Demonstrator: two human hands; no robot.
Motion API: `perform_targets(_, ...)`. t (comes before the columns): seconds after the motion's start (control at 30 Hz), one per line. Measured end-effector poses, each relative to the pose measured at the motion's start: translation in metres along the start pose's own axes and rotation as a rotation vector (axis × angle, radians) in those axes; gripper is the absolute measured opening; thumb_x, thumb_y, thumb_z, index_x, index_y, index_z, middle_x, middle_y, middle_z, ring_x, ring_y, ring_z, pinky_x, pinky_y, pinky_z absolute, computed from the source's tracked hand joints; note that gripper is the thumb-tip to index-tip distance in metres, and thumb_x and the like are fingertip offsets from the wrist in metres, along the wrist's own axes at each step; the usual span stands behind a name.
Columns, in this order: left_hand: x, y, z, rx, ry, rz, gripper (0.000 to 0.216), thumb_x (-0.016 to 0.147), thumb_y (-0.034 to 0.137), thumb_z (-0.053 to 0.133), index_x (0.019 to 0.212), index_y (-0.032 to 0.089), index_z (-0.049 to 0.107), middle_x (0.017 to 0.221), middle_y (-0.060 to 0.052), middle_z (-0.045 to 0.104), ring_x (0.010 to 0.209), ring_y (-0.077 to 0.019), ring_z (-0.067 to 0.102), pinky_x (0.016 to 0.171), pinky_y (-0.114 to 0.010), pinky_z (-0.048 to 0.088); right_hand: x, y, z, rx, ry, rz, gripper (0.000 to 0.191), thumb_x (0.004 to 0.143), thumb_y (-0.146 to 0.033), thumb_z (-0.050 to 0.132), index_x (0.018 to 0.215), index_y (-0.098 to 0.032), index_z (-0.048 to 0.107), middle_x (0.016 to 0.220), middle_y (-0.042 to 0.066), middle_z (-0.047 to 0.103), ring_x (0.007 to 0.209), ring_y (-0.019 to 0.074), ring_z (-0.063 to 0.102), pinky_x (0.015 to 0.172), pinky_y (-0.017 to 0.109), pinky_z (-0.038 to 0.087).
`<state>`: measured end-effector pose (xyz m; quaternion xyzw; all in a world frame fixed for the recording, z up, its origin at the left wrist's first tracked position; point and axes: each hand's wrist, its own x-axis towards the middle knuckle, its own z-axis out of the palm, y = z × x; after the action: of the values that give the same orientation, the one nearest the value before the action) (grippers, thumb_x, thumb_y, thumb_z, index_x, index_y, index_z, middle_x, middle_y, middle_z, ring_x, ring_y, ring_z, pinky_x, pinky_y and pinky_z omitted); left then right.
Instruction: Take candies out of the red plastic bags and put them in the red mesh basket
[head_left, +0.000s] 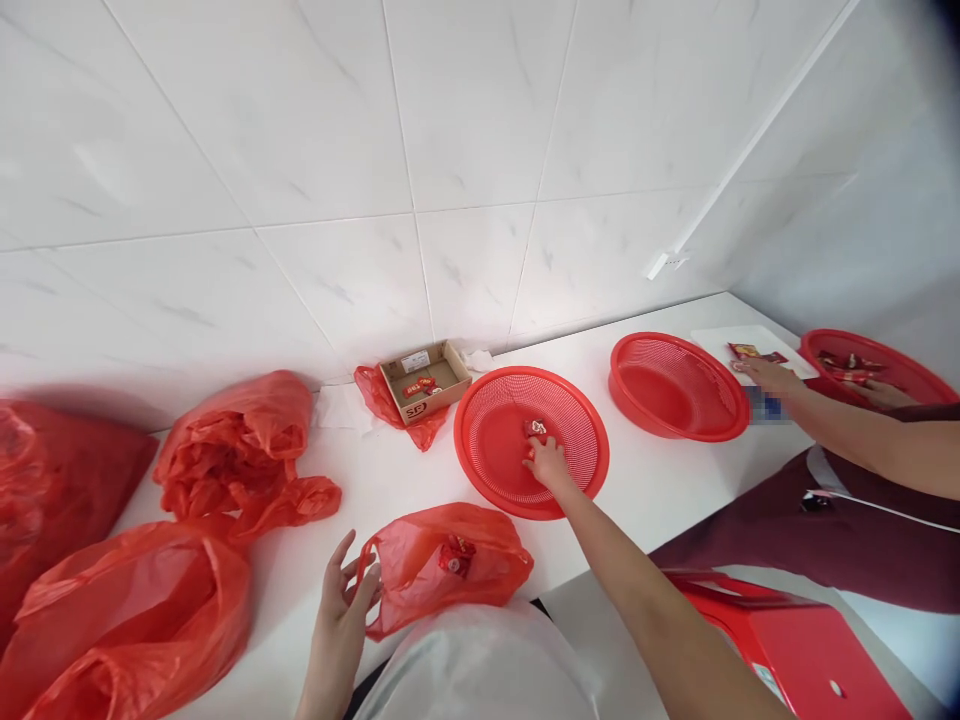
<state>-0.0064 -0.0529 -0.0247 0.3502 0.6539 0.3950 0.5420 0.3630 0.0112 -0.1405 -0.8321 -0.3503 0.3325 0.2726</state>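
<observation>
My right hand (549, 464) reaches into a round red plastic colander (480, 450). Its fingers are apart, close to a small red-and-white wrapped packet (535, 428); whether they touch it I cannot tell. My left hand (346, 600) is at the mouth of a red plastic bag (409, 545) lying at the table's front edge. The bag's handle passes between thumb and fingers, while other fingers stick out. Small red packets (456, 556) show in the bag.
An open cardboard box (442, 378) holds red packets behind the colander. More red bags (232, 440) lie at left. Another red colander (667, 385) stands at right, near a co-worker's hand (765, 378), a white tray (712, 340) and a filled basket (900, 355). A red stool (817, 650) stands below.
</observation>
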Motion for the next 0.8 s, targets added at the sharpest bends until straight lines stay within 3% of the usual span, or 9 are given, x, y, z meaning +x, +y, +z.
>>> perform_targets(0.1,0.002,-0.01,-0.007,0.045,0.038,0.02,0.08,0.065,0.046,0.078,0.136,0.029,0.046,0.108,-0.006,0.06,0.083,-0.0171,0.06,0.074,-0.029,0.049,0.002,-0.006,-0.002,0.127,-0.058,0.01,0.017,0.071,-0.016,0.068,0.088,-0.018,0.065,0.117,0.014,0.055,0.113,0.0317,0.05,0.089,0.039,0.042)
perform_targets(0.17,0.001,-0.012,-0.01,0.087,0.044,0.001,0.081,0.066,0.05,0.075,0.138,0.029,0.043,0.113,-0.007,0.057,0.089,-0.0192,0.059,0.075,-0.03,0.048,0.002,-0.013,-0.01,0.248,-0.115,0.034,0.008,0.073,-0.019,0.067,0.079,-0.017,0.063,0.102,0.012,0.06,0.101,0.0273,0.057,0.082,0.037,0.047)
perform_targets(0.27,-0.005,-0.007,-0.01,0.166,0.019,-0.04,0.079,0.073,0.054,0.067,0.142,0.031,0.036,0.127,-0.009,0.049,0.107,-0.024,0.055,0.083,-0.033,0.047,-0.007,-0.03,-0.025,0.472,-0.203,0.038,0.012,0.079,-0.03,0.063,0.083,-0.019,0.061,0.095,0.009,0.064,0.089,0.0206,0.063,0.075,0.033,0.052)
perform_targets(0.4,-0.012,0.001,-0.004,0.197,-0.003,-0.071,0.078,0.077,0.057,0.06,0.144,0.029,0.032,0.134,-0.012,0.047,0.116,-0.0274,0.052,0.081,-0.035,0.048,-0.046,-0.06,-0.044,0.809,-0.301,-0.019,0.021,0.083,-0.041,0.063,0.095,-0.023,0.061,0.102,0.004,0.066,0.091,0.0146,0.065,0.079,0.027,0.054)
perform_targets(0.47,-0.012,0.0,-0.003,0.184,0.006,-0.054,0.077,0.076,0.057,0.06,0.143,0.028,0.033,0.129,-0.012,0.052,0.116,-0.0276,0.052,0.08,-0.034,0.049,-0.071,-0.076,-0.051,1.079,-0.384,-0.015,0.02,0.08,-0.036,0.069,0.095,-0.023,0.063,0.099,0.002,0.067,0.089,0.0136,0.065,0.079,0.026,0.055)
perform_targets(0.57,-0.008,-0.007,-0.008,0.197,-0.013,-0.041,0.08,0.073,0.059,0.062,0.14,0.023,0.038,0.113,-0.01,0.062,0.102,-0.0253,0.059,0.081,-0.036,0.048,-0.102,-0.096,-0.055,1.379,-0.465,0.023,0.015,0.08,-0.026,0.071,0.093,-0.021,0.066,0.096,0.002,0.068,0.088,0.0129,0.065,0.08,0.025,0.056)
perform_targets(0.7,-0.008,-0.012,-0.013,0.153,-0.147,-0.064,0.064,0.068,0.057,0.068,0.115,0.014,0.061,0.086,-0.005,0.067,0.088,-0.0223,0.061,0.082,-0.033,0.046,-0.135,-0.111,-0.044,1.518,-0.48,0.152,0.011,0.082,-0.025,0.069,0.09,-0.018,0.067,0.092,0.002,0.069,0.086,0.0126,0.065,0.081,0.025,0.057)
perform_targets(0.8,-0.014,-0.007,-0.007,0.033,-0.227,-0.066,0.05,0.069,0.055,0.069,0.098,0.014,0.068,0.067,0.001,0.058,0.068,-0.0163,0.056,0.065,-0.027,0.045,-0.161,-0.114,-0.024,1.523,-0.572,0.194,0.013,0.083,-0.029,0.069,0.091,-0.018,0.066,0.091,0.002,0.068,0.083,0.0118,0.065,0.079,0.025,0.056)
